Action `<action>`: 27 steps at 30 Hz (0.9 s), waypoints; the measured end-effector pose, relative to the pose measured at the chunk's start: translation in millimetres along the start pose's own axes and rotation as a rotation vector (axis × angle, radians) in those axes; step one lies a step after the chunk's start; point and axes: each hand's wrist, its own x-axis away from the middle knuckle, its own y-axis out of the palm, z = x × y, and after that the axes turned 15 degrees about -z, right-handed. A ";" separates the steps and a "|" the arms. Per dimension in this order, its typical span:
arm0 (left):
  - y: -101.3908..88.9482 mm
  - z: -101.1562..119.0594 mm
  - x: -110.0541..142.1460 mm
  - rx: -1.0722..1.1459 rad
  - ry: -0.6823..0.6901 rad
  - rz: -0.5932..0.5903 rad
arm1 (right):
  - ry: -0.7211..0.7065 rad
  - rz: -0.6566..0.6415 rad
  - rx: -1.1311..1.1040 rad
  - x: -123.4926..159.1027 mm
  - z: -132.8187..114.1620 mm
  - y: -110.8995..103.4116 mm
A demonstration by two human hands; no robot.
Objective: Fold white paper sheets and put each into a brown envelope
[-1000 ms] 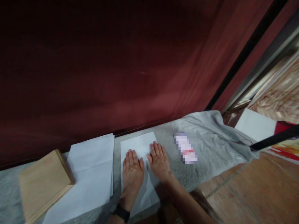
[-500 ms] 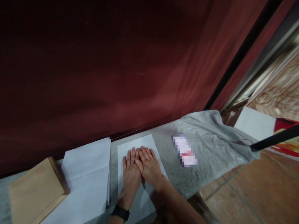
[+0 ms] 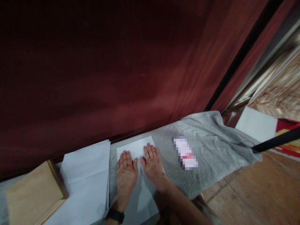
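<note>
A white sheet of paper (image 3: 137, 147) lies on the grey cloth in front of me. My left hand (image 3: 126, 172) rests flat on its left side, fingers stretched out and pointing away from me. On the right side, my right hand (image 3: 153, 164) presses flat too, its fingers extended and the thumb toward the left hand. A narrow strip of paper shows between the two thumbs. Neither hand grips anything. Left of the sheet sits a stack of white paper (image 3: 86, 181), partly covered by a pile of brown envelopes or brown paper (image 3: 35, 190).
Grey cloth (image 3: 211, 140) covers the narrow surface. A blurred-out pink and white item (image 3: 186, 153) lies right of the sheet. Behind stands a dark red curtain or panel (image 3: 140, 78). Black bars (image 3: 241, 59) and a white box (image 3: 256, 123) are at the right, above a tiled floor (image 3: 262, 184).
My hands have slid apart from the middle of the sheet, the left one to the left and the right one slightly to the right. Before, their thumbs and index sides overlapped.
</note>
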 end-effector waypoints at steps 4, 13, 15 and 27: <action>-0.6 0.7 2.0 0.036 -0.032 0.019 | 0.045 0.015 0.009 2.6 10.0 -6.6; -8.0 32.6 56.5 0.051 0.148 -0.009 | -0.172 -0.137 -0.072 48.0 -14.5 -34.6; -4.4 35.7 66.8 0.030 0.174 -0.030 | -0.210 -0.171 -0.058 57.1 -12.9 -35.7; -23.6 41.3 78.9 0.049 0.156 -0.146 | -0.254 -0.196 0.129 71.6 28.1 -38.7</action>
